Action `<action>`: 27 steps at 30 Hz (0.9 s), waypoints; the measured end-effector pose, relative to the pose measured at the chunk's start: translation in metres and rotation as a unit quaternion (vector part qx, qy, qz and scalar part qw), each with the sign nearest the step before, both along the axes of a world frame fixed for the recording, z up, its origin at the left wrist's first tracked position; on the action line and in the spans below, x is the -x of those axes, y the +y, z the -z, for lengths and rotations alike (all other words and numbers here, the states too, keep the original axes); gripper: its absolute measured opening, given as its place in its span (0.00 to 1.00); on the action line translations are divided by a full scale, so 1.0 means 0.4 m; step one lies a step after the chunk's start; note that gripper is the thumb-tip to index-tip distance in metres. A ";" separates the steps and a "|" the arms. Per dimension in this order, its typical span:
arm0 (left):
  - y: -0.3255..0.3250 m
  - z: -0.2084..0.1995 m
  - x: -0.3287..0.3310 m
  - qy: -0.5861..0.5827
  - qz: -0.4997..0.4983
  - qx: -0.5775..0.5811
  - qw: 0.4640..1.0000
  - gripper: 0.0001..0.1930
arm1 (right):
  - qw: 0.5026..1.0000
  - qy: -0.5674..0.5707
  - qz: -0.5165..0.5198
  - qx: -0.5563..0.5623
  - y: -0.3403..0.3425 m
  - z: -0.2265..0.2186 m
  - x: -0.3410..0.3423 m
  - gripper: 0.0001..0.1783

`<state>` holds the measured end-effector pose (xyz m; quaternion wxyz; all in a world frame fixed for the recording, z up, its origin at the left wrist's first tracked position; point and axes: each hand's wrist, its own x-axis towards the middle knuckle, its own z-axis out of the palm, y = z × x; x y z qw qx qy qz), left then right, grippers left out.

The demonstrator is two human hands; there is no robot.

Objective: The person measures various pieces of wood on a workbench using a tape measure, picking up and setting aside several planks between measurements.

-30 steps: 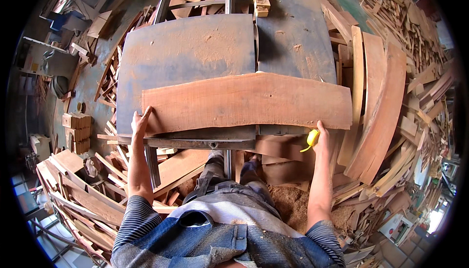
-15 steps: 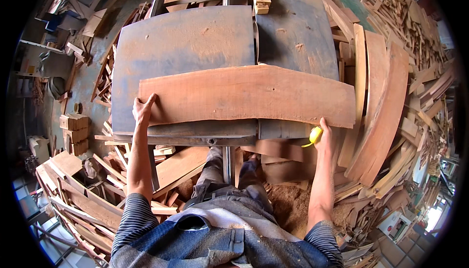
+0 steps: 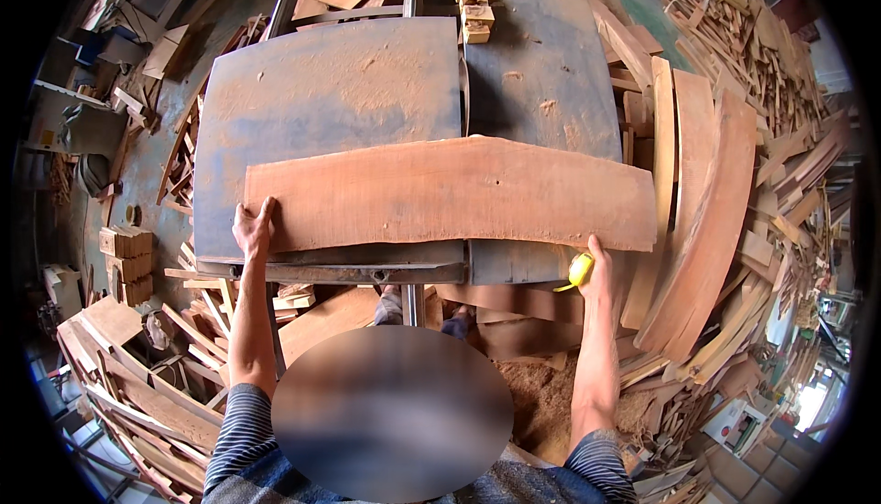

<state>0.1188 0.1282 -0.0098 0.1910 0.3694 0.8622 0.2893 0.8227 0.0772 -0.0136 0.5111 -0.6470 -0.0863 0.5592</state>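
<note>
The grip of the left hand (image 3: 252,227) pinches 1 reddish board (image 3: 440,194) at its 8 o'clock end, thumb on top. The right hand (image 3: 598,273) closes its grip round 1 small yellow tool (image 3: 580,269), near the board's 4 o'clock edge. The board spans the worktop's (image 3: 321,77) 6 o'clock side; 3 planks (image 3: 711,238) lean at 3.

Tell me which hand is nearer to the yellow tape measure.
Right. The right hand holds the yellow tape measure at the near edge of the plank; the left hand is far to its left, at the plank's left end.
</note>
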 end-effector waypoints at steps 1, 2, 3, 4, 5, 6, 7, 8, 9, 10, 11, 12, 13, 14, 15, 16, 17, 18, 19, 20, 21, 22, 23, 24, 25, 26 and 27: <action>0.000 0.013 -0.009 0.006 -0.006 -0.023 1.000 0.36 | 1.000 -0.005 0.001 0.003 -0.002 -0.003 -0.006 0.23; -0.002 0.024 -0.015 0.014 -0.015 -0.047 0.999 0.37 | 1.000 -0.004 0.001 -0.002 0.001 -0.006 -0.007 0.23; -0.005 0.032 -0.017 0.022 -0.024 -0.071 0.997 0.38 | 1.000 -0.003 0.002 -0.007 0.003 -0.008 -0.007 0.23; -0.011 0.035 -0.013 0.021 -0.023 -0.084 0.996 0.39 | 1.000 -0.002 0.003 -0.011 0.002 -0.010 -0.006 0.23; -0.028 0.036 -0.001 0.023 -0.025 -0.094 0.995 0.40 | 1.000 -0.003 0.017 0.008 0.001 -0.017 0.021 0.23; -0.036 0.037 0.017 0.024 -0.022 -0.105 0.994 0.40 | 1.000 0.000 0.019 0.010 -0.011 -0.007 0.033 0.22; -0.040 0.042 0.052 0.056 -0.015 -0.082 0.995 0.38 | 1.000 0.003 0.020 0.012 -0.020 0.003 0.046 0.21; -0.040 0.028 0.069 0.059 0.005 -0.070 0.996 0.37 | 1.000 0.012 0.008 -0.007 -0.025 0.005 0.064 0.20; -0.041 0.019 0.077 0.062 0.025 -0.057 0.996 0.36 | 1.000 0.005 0.020 -0.014 -0.022 0.007 0.079 0.19; -0.047 0.016 0.078 0.019 0.059 -0.058 0.996 0.34 | 0.999 0.009 0.040 -0.015 -0.005 0.003 0.079 0.19; -0.050 0.013 0.082 -0.076 0.090 -0.087 0.989 0.35 | 0.998 0.014 0.058 -0.018 0.008 -0.001 0.085 0.19; -0.069 0.025 0.094 -0.136 0.087 -0.084 0.983 0.38 | 0.998 0.026 0.055 -0.033 0.010 0.009 0.074 0.20; -0.102 0.035 0.104 -0.194 0.084 -0.081 0.974 0.40 | 0.997 0.023 0.062 -0.033 0.002 0.020 0.071 0.20; -0.112 0.029 0.105 0.023 0.157 -0.044 0.986 0.47 | 0.997 0.015 0.071 -0.033 -0.003 0.022 0.066 0.20; -0.119 0.021 0.109 0.046 0.204 -0.011 0.978 0.49 | 0.996 0.008 0.079 -0.034 -0.006 0.023 0.061 0.20; -0.133 0.005 0.120 0.069 0.251 0.022 0.965 0.50 | 0.996 0.008 0.088 -0.024 -0.002 0.026 0.057 0.21; -0.115 -0.040 0.070 0.089 0.301 0.054 0.948 0.52 | 0.995 -0.001 0.093 -0.023 -0.010 0.023 0.041 0.21; -0.112 -0.053 0.055 0.104 0.296 0.105 0.944 0.54 | 0.996 -0.003 0.089 -0.022 -0.008 0.022 0.043 0.22; -0.116 -0.053 0.036 0.138 0.290 0.138 0.937 0.57 | 0.996 -0.006 0.087 -0.020 -0.006 0.020 0.043 0.22; -0.126 -0.045 0.031 0.159 0.281 0.110 0.940 0.56 | 0.997 -0.008 0.078 -0.015 -0.006 0.017 0.045 0.24; -0.137 -0.027 0.032 0.180 0.272 0.082 0.942 0.56 | 0.997 -0.011 0.074 -0.019 -0.004 0.015 0.047 0.24; -0.149 -0.012 0.036 0.184 0.262 0.082 0.944 0.56 | 0.997 -0.014 0.069 -0.024 -0.001 0.012 0.049 0.25; -0.153 0.000 0.030 0.186 0.254 0.082 0.946 0.56 | 0.997 -0.019 0.068 -0.028 -0.002 0.010 0.047 0.25; -0.153 0.007 0.031 0.183 0.250 0.081 0.947 0.56 | 0.995 -0.032 0.089 -0.017 0.005 0.009 0.044 0.25; -0.155 0.013 0.032 0.181 0.246 0.079 0.949 0.56 | 0.996 -0.025 0.078 -0.018 0.009 0.007 0.040 0.24; -0.146 0.001 0.005 0.169 0.247 0.078 0.951 0.56 | 0.997 -0.022 0.068 -0.017 0.005 0.004 0.018 0.24; -0.138 -0.004 -0.014 0.158 0.248 0.077 0.953 0.56 | 0.998 -0.019 0.057 -0.016 0.000 0.005 0.001 0.24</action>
